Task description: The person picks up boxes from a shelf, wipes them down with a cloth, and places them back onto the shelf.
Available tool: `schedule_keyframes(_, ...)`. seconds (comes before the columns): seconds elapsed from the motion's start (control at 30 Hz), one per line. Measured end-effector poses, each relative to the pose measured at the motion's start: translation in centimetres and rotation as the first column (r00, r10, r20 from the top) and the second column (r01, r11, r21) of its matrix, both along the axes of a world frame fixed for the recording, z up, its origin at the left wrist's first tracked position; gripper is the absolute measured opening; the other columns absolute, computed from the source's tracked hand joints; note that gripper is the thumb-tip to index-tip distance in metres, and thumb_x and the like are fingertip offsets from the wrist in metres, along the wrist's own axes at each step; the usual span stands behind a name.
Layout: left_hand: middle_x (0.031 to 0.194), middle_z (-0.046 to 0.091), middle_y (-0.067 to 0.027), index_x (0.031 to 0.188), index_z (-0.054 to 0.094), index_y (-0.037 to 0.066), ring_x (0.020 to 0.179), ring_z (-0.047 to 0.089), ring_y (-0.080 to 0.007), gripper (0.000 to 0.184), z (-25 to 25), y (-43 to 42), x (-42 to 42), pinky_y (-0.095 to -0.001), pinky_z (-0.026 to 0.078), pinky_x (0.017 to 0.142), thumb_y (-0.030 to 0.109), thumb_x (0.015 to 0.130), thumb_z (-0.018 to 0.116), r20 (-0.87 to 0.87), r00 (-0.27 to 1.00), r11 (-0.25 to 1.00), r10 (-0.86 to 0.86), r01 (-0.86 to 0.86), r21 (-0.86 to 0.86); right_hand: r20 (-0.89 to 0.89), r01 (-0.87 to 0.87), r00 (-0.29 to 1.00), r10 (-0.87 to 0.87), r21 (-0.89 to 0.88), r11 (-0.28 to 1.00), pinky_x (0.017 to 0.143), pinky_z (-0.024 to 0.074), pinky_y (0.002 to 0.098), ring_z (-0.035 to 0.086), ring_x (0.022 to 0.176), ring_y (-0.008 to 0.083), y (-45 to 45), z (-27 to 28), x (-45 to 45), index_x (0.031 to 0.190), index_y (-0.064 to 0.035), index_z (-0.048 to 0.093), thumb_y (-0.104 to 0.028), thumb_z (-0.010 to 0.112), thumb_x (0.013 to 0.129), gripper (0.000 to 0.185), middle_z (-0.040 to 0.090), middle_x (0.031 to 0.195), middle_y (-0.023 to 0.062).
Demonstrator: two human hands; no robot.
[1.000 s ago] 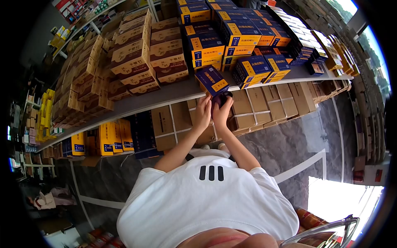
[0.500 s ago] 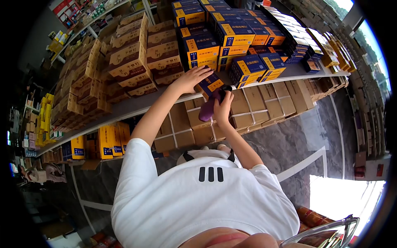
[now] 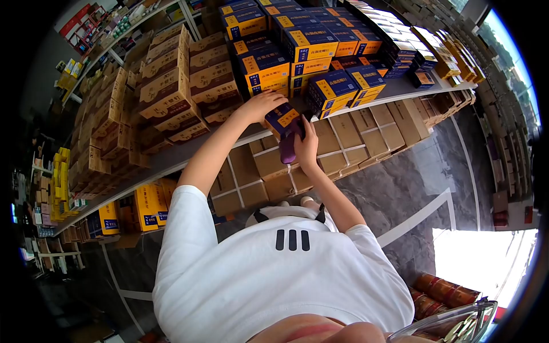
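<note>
A small blue and orange box (image 3: 282, 118) is at the shelf's front edge, turned at an angle. My left hand (image 3: 264, 107) grips it by its far left side, fingers bent over the edge. In my right hand (image 3: 307, 143) is a dark purple cloth (image 3: 287, 150), bunched up and pressed against the near right side of the box. The fingertips of that hand are partly hidden by the cloth. Two similar blue and yellow boxes (image 3: 333, 90) stand just to the right, and a taller stack of them (image 3: 265, 67) rises behind my left hand.
Brown cartons (image 3: 166, 86) are stacked on the shelf (image 3: 189, 150) to the left. White-topped boxes (image 3: 383, 28) sit further right. Under the shelf are strapped cardboard cartons (image 3: 337, 137) and yellow boxes (image 3: 150, 206). The grey floor (image 3: 394, 188) carries white lines.
The box now shows more of its top and sits turned between my hands. My right hand and the cloth have shifted slightly left against it. The whole view has moved a little.
</note>
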State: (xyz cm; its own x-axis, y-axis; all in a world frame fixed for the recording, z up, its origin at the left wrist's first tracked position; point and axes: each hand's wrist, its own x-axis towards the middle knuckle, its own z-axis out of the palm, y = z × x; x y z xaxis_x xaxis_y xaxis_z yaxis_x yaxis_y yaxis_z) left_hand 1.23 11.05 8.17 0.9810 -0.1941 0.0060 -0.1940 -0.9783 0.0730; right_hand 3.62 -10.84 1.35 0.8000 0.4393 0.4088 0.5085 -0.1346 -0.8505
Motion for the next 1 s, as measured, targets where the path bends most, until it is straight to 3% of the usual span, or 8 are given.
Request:
schedule_keyframes(0.23, 0.136, 0.049, -0.0101, 0.133, 0.045, 0.011, 0.129, 0.044, -0.0302, 0.1, -0.9, -0.2, 0.1, -0.0422, 0.033, 0.113, 0.019, 0.045, 0.091, 0.055, 0.998, 0.996, -0.006, 0.001, 0.086, 0.157, -0.135, 0.973, 0.167, -0.193, 0.972, 0.088, 0.05, 0.0451, 0.055, 0.108, 0.045, -1.7, -5.7, -4.1, 0.139, -0.0032, 0.042, 0.004, 0.057, 0.076, 0.065, 0.053, 0.126, 0.0288)
schedule_keyframes(0.3, 0.135, 0.049, -0.0119, 0.133, 0.045, 0.01, 0.13, 0.044, -0.0306, 0.103, -1.2, -0.3, 0.0, -0.0425, 0.033, 0.113, 0.026, 0.043, 0.093, 0.071, 0.996, 0.998, 0.053, -0.056, 0.043, -0.04, -0.272, 0.962, 0.269, -0.195, 0.942, 0.089, 0.0495, 0.045, 0.056, 0.108, 0.0446, -2.9, -6.4, -3.8, 0.136, -0.0022, 0.046, 0.004, 0.056, 0.076, 0.061, 0.053, 0.126, 0.0278)
schedule_keyframes(0.37, 0.13, 0.051, -0.0151, 0.132, 0.044, 0.006, 0.126, 0.046, -0.0331, 0.105, -1.5, -0.7, -0.3, -0.0436, 0.036, 0.11, 0.038, 0.045, 0.093, 0.108, 0.993, 0.998, 0.037, -0.042, 0.051, -0.033, -0.229, 0.973, 0.227, -0.184, 0.956, 0.091, 0.0485, 0.044, 0.055, 0.11, 0.0439, -3.8, -6.7, -3.4, 0.134, -0.0018, 0.049, 0.004, 0.056, 0.077, 0.058, 0.053, 0.127, 0.0271)
schedule_keyframes(0.47, 0.115, 0.054, -0.019, 0.13, 0.043, -0.002, 0.115, 0.049, -0.0351, 0.109, -2.1, -3.1, -1.1, -0.045, 0.04, 0.102, 0.057, 0.051, 0.087, 0.138, 0.959, 0.951, 0.248, -0.268, 0.153, 0.069, -0.013, 0.997, 0.018, -0.07, 0.997, 0.095, 0.0462, 0.0436, 0.052, 0.115, 0.0459, -5.0, -5.4, -2.6, 0.135, -0.0022, 0.048, 0.005, 0.055, 0.078, 0.057, 0.051, 0.13, 0.0281)
schedule_keyframes(0.57, 0.115, 0.054, -0.0195, 0.13, 0.044, -0.003, 0.115, 0.048, -0.0345, 0.11, -2.0, -4.2, -1.6, -0.0441, 0.04, 0.102, 0.06, 0.051, 0.086, 0.115, 0.919, 0.913, 0.378, -0.39, 0.122, 0.16, 0.04, 0.986, -0.04, -0.001, 0.999, 0.095, 0.0466, 0.044, 0.05, 0.117, 0.0465, -4.6, -1.9, -1.6, 0.138, -0.0063, 0.045, 0.006, 0.056, 0.078, 0.062, 0.045, 0.136, 0.0269)
schedule_keyframes(0.7, 0.113, 0.054, -0.0189, 0.138, 0.039, -0.004, 0.112, 0.049, -0.0335, 0.117, -2.3, -5.6, -2.3, -0.042, 0.039, 0.104, 0.061, 0.052, 0.084, 0.111, 0.871, 0.862, 0.478, -0.49, 0.129, 0.313, -0.017, 0.944, 0.107, -0.276, 0.961, 0.091, 0.0496, 0.0409, 0.052, 0.116, 0.0407, -1.4, -0.9, -0.8, 0.138, -0.0083, 0.047, 0.002, 0.058, 0.078, 0.062, 0.041, 0.142, 0.0232)
schedule_keyframes(0.83, 0.128, 0.046, -0.0235, 0.143, 0.033, -0.003, 0.122, 0.042, -0.0374, 0.117, -0.8, -3.8, -3.8, -0.0423, 0.035, 0.107, 0.054, 0.055, 0.085, -0.01, 0.94, 0.936, 0.341, -0.338, 0.099, 0.484, -0.028, 0.85, 0.211, -0.358, 0.933, 0.089, 0.0502, 0.0394, 0.054, 0.111, 0.0358, -0.9, -4.7, 0.1, 0.134, -0.0035, 0.049, 0.003, 0.058, 0.078, 0.057, 0.036, 0.146, 0.0205)
schedule_keyframes(1.0, 0.141, 0.036, -0.0256, 0.148, 0.027, 0.0, 0.137, 0.025, -0.0408, 0.115, -0.5, -3.1, -3.6, -0.0454, 0.034, 0.11, 0.062, 0.064, 0.076, -0.189, 0.88, 0.896, 0.435, -0.444, -0.002, 0.42, -0.085, 0.878, 0.229, -0.335, 0.938, 0.093, 0.0482, 0.0395, 0.054, 0.11, 0.0351, -2.1, -8.7, 0.1, 0.128, -0.0015, 0.055, 0.007, 0.053, 0.076, 0.052, 0.037, 0.147, 0.0165)
